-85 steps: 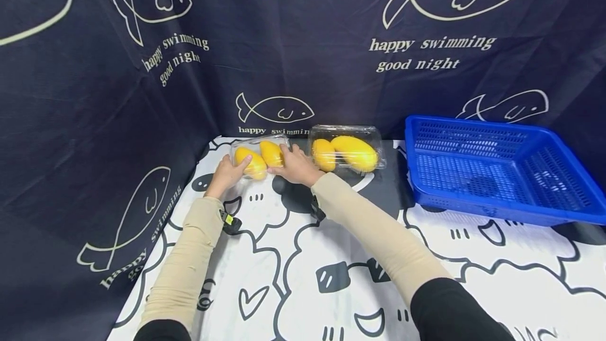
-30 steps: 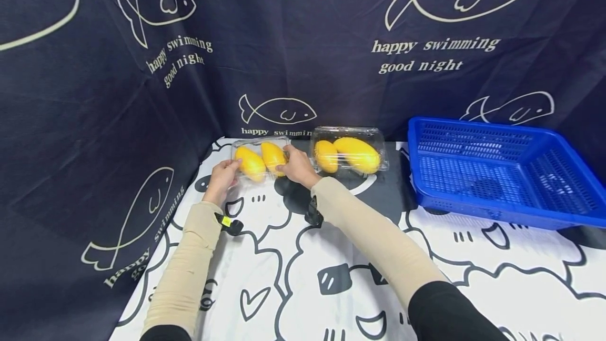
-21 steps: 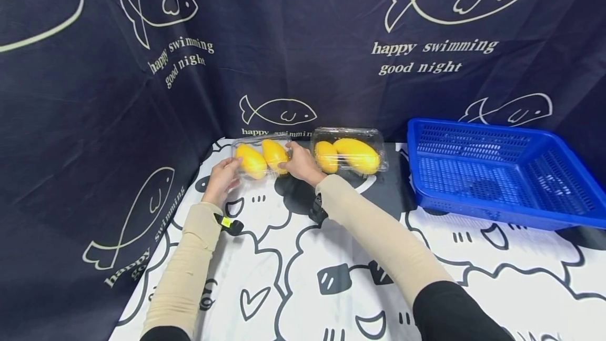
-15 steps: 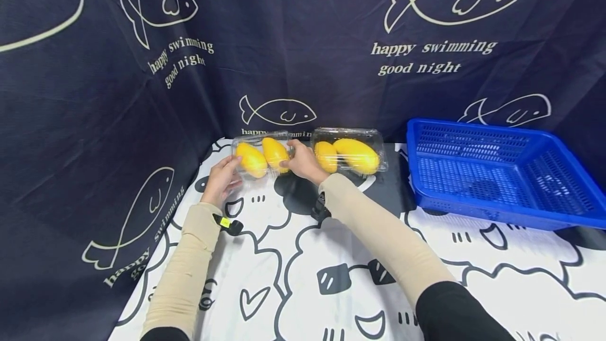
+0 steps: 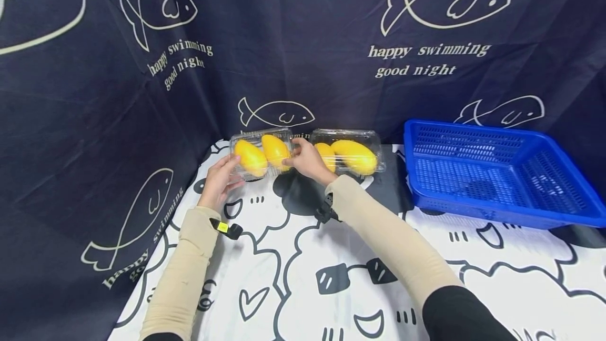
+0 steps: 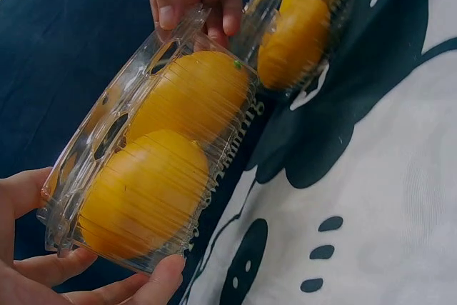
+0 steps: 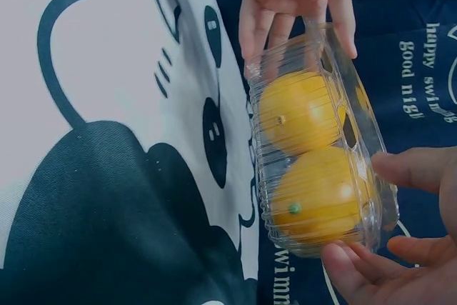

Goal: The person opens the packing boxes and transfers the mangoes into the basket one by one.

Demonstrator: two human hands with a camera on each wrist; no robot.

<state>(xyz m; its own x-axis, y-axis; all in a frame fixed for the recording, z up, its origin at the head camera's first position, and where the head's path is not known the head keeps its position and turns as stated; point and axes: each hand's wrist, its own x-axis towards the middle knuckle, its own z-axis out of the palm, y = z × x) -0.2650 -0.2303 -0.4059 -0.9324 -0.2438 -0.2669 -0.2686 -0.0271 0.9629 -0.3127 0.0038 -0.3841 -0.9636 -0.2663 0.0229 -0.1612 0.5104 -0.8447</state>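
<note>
A clear plastic clamshell box [image 6: 106, 116] with two yellow mangoes inside is held between both hands. In the head view the left mango [image 5: 251, 158] and the right mango [image 5: 276, 151] lie side by side through the plastic. My left hand [image 5: 219, 182] grips the box's left end, thumb on one side and fingers on the other. At the opposite end, my right hand [image 5: 309, 161] pinches the box between thumb and fingers. Both wrist views show the box tilted and its lid closed, seemingly raised off the tablecloth.
A second clear clamshell box [image 5: 345, 134] with two mangoes stands just right of my right hand, against the dark fish-print curtain [image 5: 293, 57]. Farther right sits a blue plastic basket [image 5: 502, 213]. A black-and-white cartoon cloth [image 5: 284, 299] covers the table.
Over these frames both hands have shifted their grip towards the box's ends. The box has risen slightly and tipped up. The second box and the basket have stayed put.
</note>
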